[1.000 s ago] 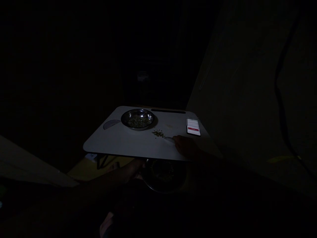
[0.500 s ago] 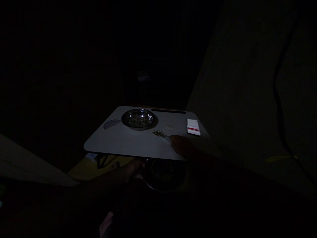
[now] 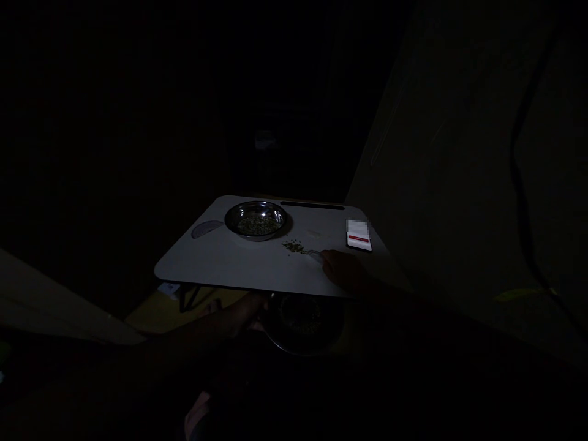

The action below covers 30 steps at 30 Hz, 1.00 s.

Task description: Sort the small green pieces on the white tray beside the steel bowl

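Observation:
My right hand (image 3: pixel 342 268) is closed around a pale, see-through tool with a rounded end (image 3: pixel 315 255), resting on the white table. Just left of its tip lies a loose scatter of small greenish seeds or grains (image 3: pixel 294 246). Behind them to the left, a shiny steel bowl (image 3: pixel 256 237) stands upright with more of the same grains inside. Below the table's front edge, my left hand (image 3: pixel 248 308) grips the left rim of a second, larger metal bowl (image 3: pixel 294 351). Some grains show dimly in that bowl. Darkness hides most of the left fingers.
The white folding table (image 3: pixel 220 269) has a dark slot (image 3: pixel 312 206) along its back edge. A lit phone (image 3: pixel 359 239) lies at the right. A grey half-round shape (image 3: pixel 206 229) is at the left. A pale wall (image 3: pixel 441 184) rises on the right, with a dark cable (image 3: pixel 519 184).
My right hand has shifted slightly right with the see-through tool, drawing its tip a little away from the scattered grains. My left hand and both bowls look nearly unchanged.

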Tool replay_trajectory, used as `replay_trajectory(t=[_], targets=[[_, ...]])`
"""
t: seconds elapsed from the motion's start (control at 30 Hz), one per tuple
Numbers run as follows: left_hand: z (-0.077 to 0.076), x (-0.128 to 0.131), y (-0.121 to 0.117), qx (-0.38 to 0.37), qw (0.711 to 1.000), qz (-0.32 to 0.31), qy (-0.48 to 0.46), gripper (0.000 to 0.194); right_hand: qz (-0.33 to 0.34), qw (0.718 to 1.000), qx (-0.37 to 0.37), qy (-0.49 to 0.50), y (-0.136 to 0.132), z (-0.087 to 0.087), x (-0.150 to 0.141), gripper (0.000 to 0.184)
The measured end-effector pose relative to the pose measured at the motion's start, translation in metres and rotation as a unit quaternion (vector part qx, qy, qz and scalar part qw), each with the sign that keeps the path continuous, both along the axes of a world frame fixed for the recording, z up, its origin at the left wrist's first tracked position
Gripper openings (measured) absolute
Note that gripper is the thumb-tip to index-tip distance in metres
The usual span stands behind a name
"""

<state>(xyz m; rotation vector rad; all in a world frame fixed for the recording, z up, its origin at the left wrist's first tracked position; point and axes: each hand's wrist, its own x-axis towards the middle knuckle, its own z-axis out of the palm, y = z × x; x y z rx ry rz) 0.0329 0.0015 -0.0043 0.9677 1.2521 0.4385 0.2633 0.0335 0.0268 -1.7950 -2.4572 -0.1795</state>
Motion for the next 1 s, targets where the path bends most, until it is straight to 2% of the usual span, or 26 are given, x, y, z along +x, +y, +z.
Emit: replay_trajectory(t=[0.1, 0.27, 0.5, 0.77, 1.0], targets=[[0.0008, -0.0009, 0.0001, -0.017, 0.999, 0.003, -0.038, 0.014, -0.002, 1.0, -0.001, -0.012, 0.0011, 0.0016, 0.0014, 0.034], [-0.0008, -0.001, 0.0006, -0.025, 0.999, 0.024, -0.021, 0.013, -0.013, 0.999, -0.004, -0.038, 0.0007, 0.003, 0.0057, 0.033], [0.0029, 0.0018, -0.0009, -0.027, 0.999, 0.027, -0.031, 0.013, 0.031, 0.998, 0.004, -0.046, 0.0004, -0.0018, 0.0082, 0.034], [-0.0049, 0.0005, 0.0017, -0.022, 0.999, 0.032, -0.012, 0.012, 0.016, 0.999, -0.011, -0.046, 0.0004, 0.0061, 0.0055, 0.034], [-0.0016, 0.0002, 0.0009, -0.02, 0.999, 0.021, -0.028, 0.009, 0.018, 0.999, -0.002, -0.047, 0.0025, 0.0024, 0.0079, 0.034]])
